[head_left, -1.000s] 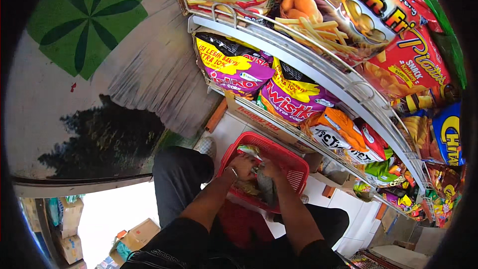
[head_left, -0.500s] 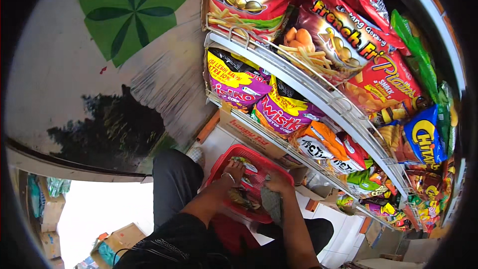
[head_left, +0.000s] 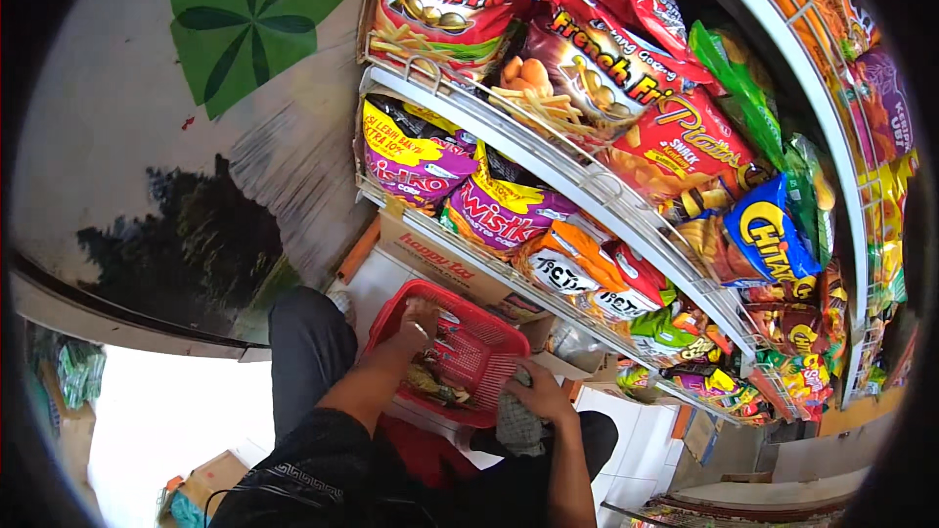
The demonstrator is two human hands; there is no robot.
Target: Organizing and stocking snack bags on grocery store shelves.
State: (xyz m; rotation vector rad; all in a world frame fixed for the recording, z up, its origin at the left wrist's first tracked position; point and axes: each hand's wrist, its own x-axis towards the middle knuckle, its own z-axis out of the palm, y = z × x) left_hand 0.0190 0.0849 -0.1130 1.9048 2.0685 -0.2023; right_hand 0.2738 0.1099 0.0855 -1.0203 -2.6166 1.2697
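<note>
A red plastic basket (head_left: pixel 489 337) rests on my lap, with several small snack packets (head_left: pixel 435 383) lying in it. My left hand (head_left: pixel 418 321) reaches into the basket's far left corner with its fingers curled; what it grips is hidden. My right hand (head_left: pixel 538 393) is at the basket's right edge, closed over a grey patterned packet (head_left: pixel 516 425) that hangs just outside the rim.
White wire shelves (head_left: pixel 587 186) full of large snack bags rise in front and to the right. A cardboard box (head_left: pixel 440 254) sits on the lowest shelf behind the basket. A painted wall (head_left: pixel 147 137) is to the left, and white floor tiles (head_left: pixel 636 430) lie below.
My hands were together in the middle of the basket. They have moved apart, the left to the far corner and the right out to the right rim with the grey packet.
</note>
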